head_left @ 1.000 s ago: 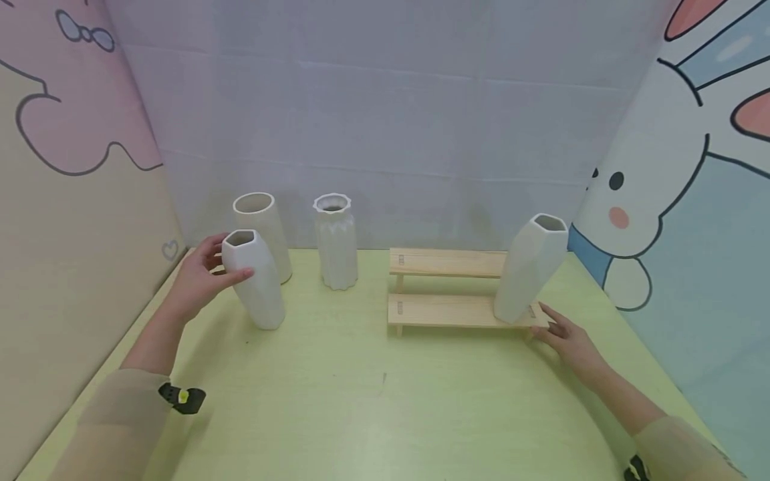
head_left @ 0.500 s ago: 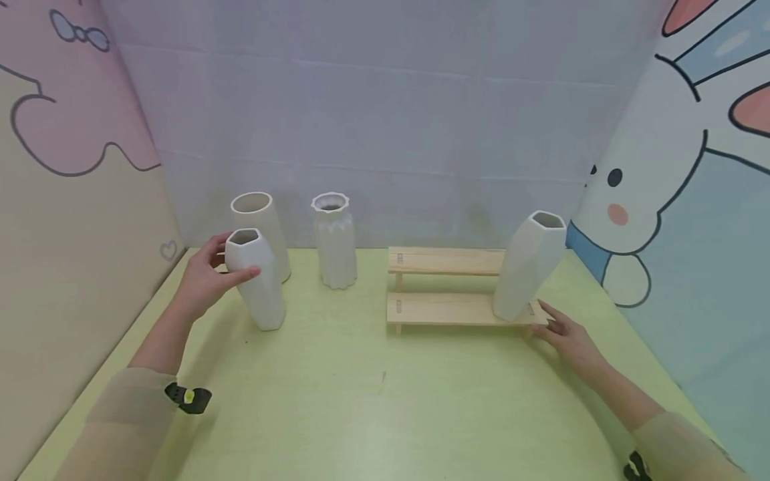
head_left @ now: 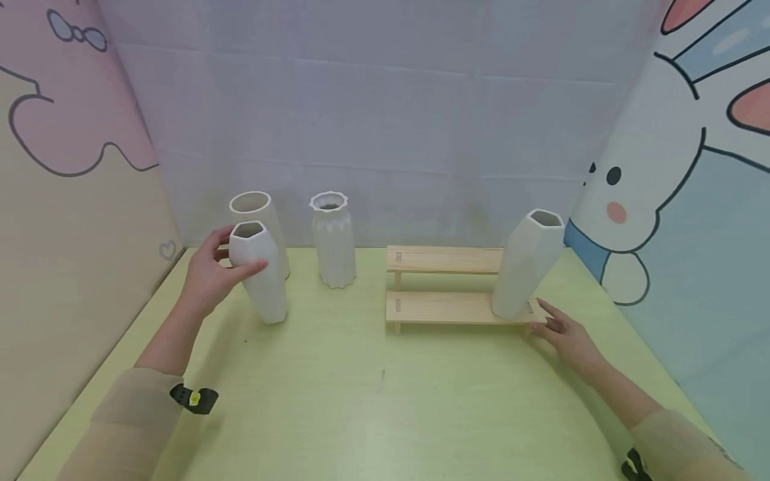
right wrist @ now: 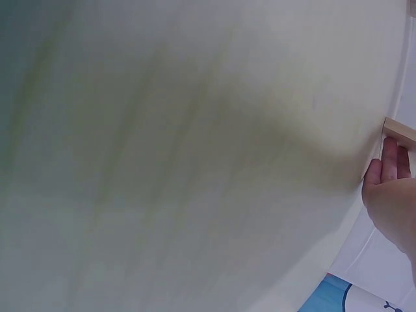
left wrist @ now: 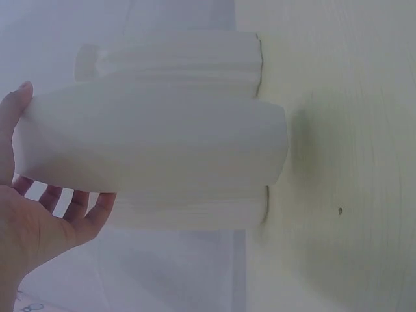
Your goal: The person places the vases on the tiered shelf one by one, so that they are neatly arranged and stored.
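Note:
My left hand [head_left: 210,274] grips a white faceted vase [head_left: 260,277] near its top, thumb in front and fingers round the far side. In the left wrist view, a gap and a shadow lie between this vase's base [left wrist: 276,143] and the table, so it hangs slightly above it, a little tilted. My right hand [head_left: 571,341] holds the right end of a two-tier wooden shelf [head_left: 445,307] at its lower board. In the right wrist view, its fingertips [right wrist: 389,153] touch the board's end. Another white faceted vase [head_left: 526,267] stands on that lower board, at the right.
Behind the held vase stands a white round-mouthed vase [head_left: 271,214], partly hidden. A ribbed white vase [head_left: 334,247] with a scalloped rim is to its right. The pale green table [head_left: 361,414] meets a plain back sheet [head_left: 373,120] and printed side panels.
My left hand has moved slightly right and up, lifting the faceted vase off the table. The right hand stays at the shelf's end. The head view has shifted a little.

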Demonstrator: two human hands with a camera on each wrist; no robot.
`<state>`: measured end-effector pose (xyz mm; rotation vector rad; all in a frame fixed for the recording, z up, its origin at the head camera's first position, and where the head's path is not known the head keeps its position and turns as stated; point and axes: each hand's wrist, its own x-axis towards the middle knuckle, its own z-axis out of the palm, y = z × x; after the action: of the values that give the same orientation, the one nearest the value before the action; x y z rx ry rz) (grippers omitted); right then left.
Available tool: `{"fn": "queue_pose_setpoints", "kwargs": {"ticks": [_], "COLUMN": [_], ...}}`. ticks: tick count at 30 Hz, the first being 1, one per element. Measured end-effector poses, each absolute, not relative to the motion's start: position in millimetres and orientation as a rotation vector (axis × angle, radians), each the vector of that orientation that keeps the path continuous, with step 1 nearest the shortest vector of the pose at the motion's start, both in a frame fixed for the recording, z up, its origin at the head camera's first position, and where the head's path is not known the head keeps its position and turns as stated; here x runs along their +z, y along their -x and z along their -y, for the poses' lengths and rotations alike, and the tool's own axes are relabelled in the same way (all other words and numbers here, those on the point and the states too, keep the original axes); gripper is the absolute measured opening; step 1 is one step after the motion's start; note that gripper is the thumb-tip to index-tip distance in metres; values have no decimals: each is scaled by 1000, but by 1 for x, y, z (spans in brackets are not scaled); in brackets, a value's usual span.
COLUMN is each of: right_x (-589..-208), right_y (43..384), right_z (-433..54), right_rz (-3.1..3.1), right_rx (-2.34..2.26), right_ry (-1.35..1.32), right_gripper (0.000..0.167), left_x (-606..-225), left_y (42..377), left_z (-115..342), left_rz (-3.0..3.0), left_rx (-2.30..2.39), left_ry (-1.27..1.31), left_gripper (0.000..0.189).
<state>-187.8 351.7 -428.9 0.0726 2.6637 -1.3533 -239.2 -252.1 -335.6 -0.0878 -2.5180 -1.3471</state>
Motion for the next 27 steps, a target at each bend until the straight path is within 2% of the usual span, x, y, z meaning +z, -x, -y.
{"fn": "queue_pose_setpoints", "kwargs": {"ticks": [27], "right_x": [-428], "right_y": [187], "right_z": [-351], "right_rz": [-2649], "right_rx": [-1400], "right_ry": [-67], "right_gripper": [79], "left_x": [-294], "left_y": [215], "left_z": [207], "left_rz": [2453], "left_rx": [-1416], "left_ry": [4], "left_gripper": [82]}}
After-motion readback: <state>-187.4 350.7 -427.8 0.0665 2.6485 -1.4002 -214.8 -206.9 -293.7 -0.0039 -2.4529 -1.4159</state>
